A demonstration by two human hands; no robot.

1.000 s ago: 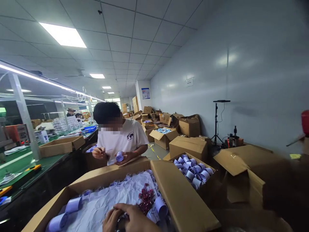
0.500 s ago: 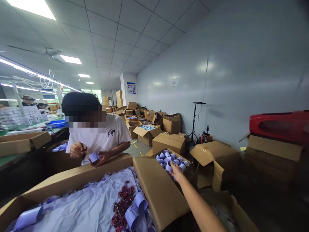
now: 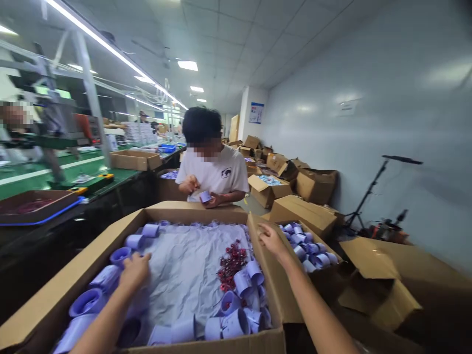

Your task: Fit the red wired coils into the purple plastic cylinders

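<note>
A big open cardboard box (image 3: 70,275) in front of me holds lilac paper rolls (image 3: 236,314), crumpled lilac paper (image 3: 188,270) and a clump of dark red wire ties (image 3: 231,263). My left hand (image 3: 134,270) reaches into the box's left side, fingers curled down over rolls there; whether it grips one is hidden. My right hand (image 3: 271,238) hovers over the box's right flap, fingers loosely spread, nothing in it. Just right of that hand a smaller box (image 3: 324,246) is full of lilac rolls.
A person in a white T-shirt (image 3: 214,172) stands at the big box's far edge, holding a roll. A green workbench (image 3: 73,172) with boxes runs along the left. Several open cartons (image 3: 302,211) crowd the floor by the right wall, with a tripod (image 3: 368,191).
The camera tilted down and left. My right hand drew back from the smaller box of rolls to the big box's flap. My left hand came into view inside the big box.
</note>
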